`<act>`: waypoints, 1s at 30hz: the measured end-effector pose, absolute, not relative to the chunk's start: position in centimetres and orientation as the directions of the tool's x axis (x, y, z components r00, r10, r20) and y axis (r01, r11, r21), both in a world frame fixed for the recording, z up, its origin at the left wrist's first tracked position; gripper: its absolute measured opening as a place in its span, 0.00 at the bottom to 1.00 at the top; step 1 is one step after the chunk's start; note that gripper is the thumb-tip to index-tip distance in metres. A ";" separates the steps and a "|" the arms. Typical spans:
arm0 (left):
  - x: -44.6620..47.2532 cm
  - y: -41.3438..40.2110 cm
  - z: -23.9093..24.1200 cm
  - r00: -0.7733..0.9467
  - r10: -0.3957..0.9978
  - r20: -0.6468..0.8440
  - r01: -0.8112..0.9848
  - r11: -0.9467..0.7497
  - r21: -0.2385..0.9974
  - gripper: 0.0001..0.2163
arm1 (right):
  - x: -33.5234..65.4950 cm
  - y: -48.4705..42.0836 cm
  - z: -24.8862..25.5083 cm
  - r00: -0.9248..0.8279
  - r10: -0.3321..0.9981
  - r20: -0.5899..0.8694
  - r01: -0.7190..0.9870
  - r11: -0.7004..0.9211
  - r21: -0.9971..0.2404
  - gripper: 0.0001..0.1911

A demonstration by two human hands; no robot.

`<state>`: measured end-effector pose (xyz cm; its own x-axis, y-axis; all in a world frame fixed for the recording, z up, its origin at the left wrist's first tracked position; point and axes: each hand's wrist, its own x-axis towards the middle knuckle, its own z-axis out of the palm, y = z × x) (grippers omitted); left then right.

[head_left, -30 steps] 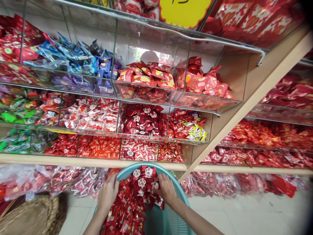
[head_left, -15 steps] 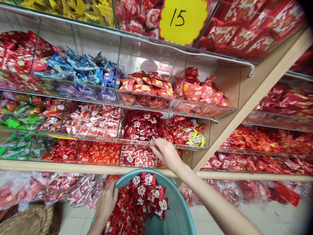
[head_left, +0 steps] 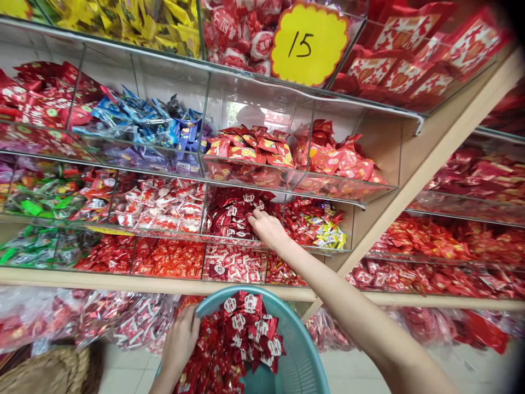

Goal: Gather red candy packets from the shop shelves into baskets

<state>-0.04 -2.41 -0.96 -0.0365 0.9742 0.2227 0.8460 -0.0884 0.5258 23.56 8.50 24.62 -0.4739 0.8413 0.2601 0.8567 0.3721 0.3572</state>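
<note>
My left hand (head_left: pixel 180 332) is closed over the left rim of a teal plastic basket (head_left: pixel 301 334). Inside the basket lie red wrapped candies (head_left: pixel 213 361) and, on the right of the pile, dark red candies with white print (head_left: pixel 262 334). My right hand (head_left: pixel 268 229) reaches over the front edge of a clear shelf bin holding dark red wrapped candies (head_left: pixel 229 213). Its fingers are loosely bent and open, with the tips at the candies' surface. No candy shows in that hand, and its palm side is hidden.
Clear-walled bins of candy fill the shelves, including red orange-printed packets (head_left: pixel 254 145) above my right hand. A yellow price tag (head_left: pixel 309 44) marked 15 hangs higher up. A slanting wooden post (head_left: pixel 394 202) stands on the right. Bagged candy (head_left: pixel 139 317) lies below the shelf, near a woven basket (head_left: pixel 53 369).
My right hand has moved up and forward from in front of the bin into the dark red candies. My left hand stays on the basket rim. The view has shifted slightly.
</note>
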 end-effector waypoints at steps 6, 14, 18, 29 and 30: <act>0.0 -2.4 -1.0 -0.030 0.972 0.231 0.858 -0.094 0.505 0.15 | 24.6 8.0 24.8 -0.481 0.835 0.269 0.868 0.410 0.278 0.09; 0.1 -2.5 -0.7 -0.025 0.977 0.210 0.875 -0.080 0.477 0.14 | 27.1 6.1 24.2 -0.397 0.699 0.595 0.788 0.591 -0.170 0.10; 0.1 -2.5 -0.8 -0.021 0.975 0.222 0.878 -0.088 0.470 0.14 | 28.4 4.2 22.0 -0.343 0.623 0.702 0.705 0.665 -0.246 0.09; 0.1 -2.3 -0.8 -0.030 0.973 0.229 0.891 -0.078 0.448 0.15 | 30.3 -0.8 16.3 -0.424 0.491 0.761 0.646 0.753 -0.126 0.15; 0.2 -2.3 -0.8 -0.027 0.973 0.230 0.894 -0.080 0.441 0.15 | 30.5 -1.4 15.6 -0.414 0.520 0.747 0.650 0.743 -0.157 0.14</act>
<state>0.18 -2.31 -0.78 -0.0267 0.9729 0.2296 0.8939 -0.0795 0.4412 30.51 -1.35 15.58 -0.4145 0.5200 0.7469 0.6503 0.7433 -0.1567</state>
